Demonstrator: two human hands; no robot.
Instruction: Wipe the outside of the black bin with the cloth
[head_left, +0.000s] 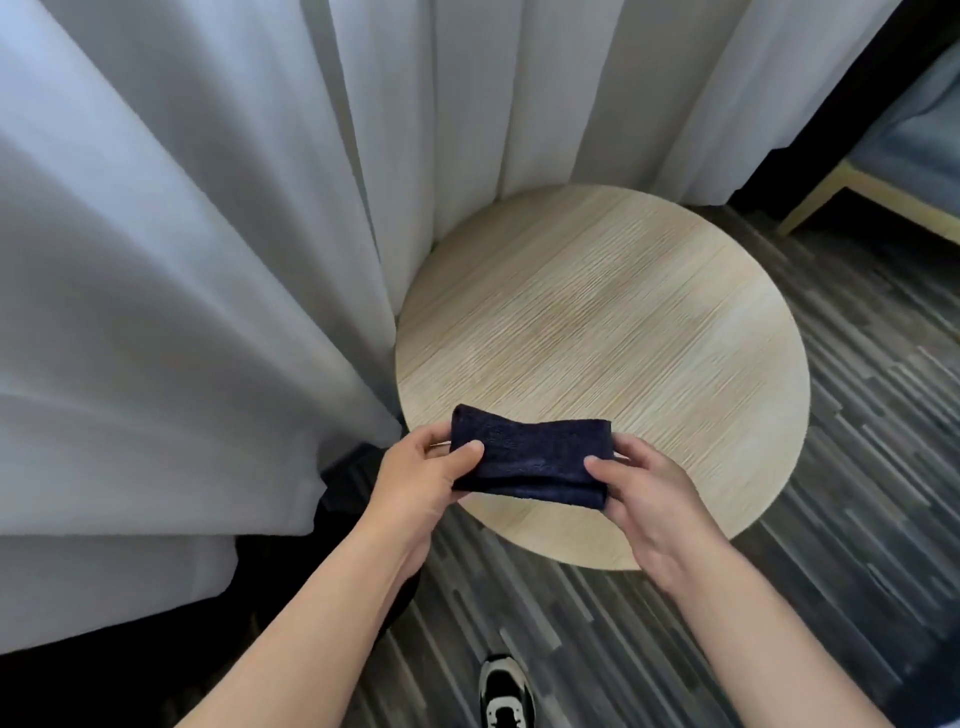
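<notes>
A folded dark navy cloth (530, 460) is held flat between both hands, just above the near-left edge of a round wooden table (613, 332). My left hand (421, 478) pinches its left end, thumb on top. My right hand (649, 493) pinches its right end the same way. A dark shape (343, 499) shows below the curtain, under my left forearm; I cannot tell whether it is the black bin.
White curtains (208, 260) hang along the left and back, touching the table's left side. A chair with a pale wooden frame (883, 197) stands at the far right. Striped dark carpet (857, 467) covers the floor. My shoe (506, 691) is at the bottom.
</notes>
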